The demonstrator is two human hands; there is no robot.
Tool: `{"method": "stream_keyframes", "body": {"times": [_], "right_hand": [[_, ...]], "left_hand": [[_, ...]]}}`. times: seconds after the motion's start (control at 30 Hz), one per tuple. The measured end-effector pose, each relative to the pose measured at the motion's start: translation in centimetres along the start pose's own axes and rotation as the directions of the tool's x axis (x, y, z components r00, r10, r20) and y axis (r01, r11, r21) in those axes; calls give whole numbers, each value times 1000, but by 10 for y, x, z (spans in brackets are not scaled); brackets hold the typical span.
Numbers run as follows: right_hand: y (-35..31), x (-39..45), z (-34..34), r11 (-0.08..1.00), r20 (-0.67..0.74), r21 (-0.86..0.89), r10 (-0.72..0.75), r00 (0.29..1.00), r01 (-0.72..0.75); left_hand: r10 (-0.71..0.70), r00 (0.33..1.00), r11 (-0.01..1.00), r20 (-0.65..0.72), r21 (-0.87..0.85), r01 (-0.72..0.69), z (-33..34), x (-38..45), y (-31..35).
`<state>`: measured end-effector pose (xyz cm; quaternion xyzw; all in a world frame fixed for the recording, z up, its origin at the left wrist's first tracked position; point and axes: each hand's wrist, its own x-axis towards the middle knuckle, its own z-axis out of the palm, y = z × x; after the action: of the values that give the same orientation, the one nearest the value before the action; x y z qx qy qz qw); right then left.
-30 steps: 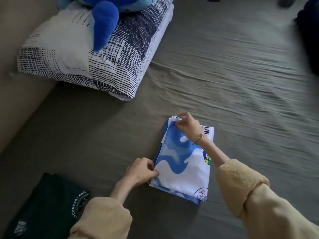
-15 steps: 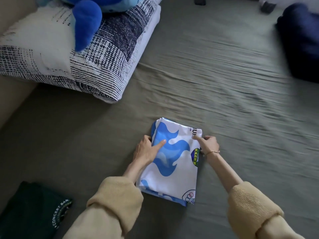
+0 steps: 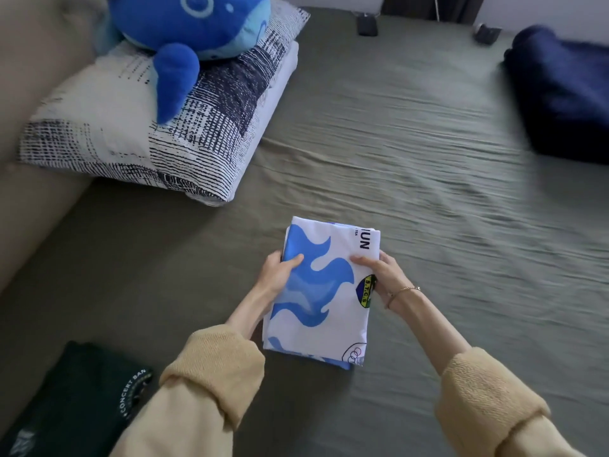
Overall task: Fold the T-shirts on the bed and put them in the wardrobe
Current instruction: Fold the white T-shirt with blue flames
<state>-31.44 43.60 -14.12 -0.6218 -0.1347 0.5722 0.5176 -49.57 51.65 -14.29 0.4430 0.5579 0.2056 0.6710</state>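
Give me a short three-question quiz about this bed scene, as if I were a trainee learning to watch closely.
1. True or false: the white-and-blue T-shirt is already folded into a compact rectangle.
2. Which hands hold it? A) left only B) right only C) both
3. Fill in: the blue plush toy sits on the ____.

Key
1. True.
2. C: the left hand grips its left edge and the right hand its right edge, thumbs on top.
3. Patterned pillow. A dark green T-shirt also lies on the bed, near left.
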Motion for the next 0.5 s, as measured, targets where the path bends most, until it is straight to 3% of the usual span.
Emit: {"method": "stream_keyframes", "body": {"times": [0.2,0.37,0.5], "right_hand": [[-12,-46,3,965,168,-128,-204,964,227],[18,-93,0,860,437,-298,-263,860,414],[52,-130,4,792,548,-337,-273,790,508]], "left_hand": [[121,990,973,68,-203,-105,-20,-59,6],[205,979,978,12,-23,-205,-33,-112,-28],[203,979,978,-21,63,-201,-46,-152,-67]]}}
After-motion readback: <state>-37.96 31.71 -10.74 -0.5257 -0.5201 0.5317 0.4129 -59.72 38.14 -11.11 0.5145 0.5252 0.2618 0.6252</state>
